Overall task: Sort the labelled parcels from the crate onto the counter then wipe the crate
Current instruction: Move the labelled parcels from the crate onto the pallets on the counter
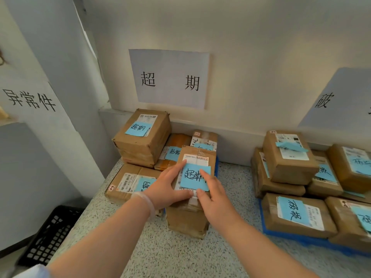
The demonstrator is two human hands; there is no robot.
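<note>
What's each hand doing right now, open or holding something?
Left hand: open, fingers flat on the top parcel.
Right hand: open, index finger straight on that parcel's blue note.

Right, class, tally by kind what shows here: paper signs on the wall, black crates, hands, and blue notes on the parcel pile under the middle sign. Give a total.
Paper signs: 3
Black crate: 1
Hands, left hand and right hand: 2
Blue notes on the parcel pile: 5
Total: 11
</note>
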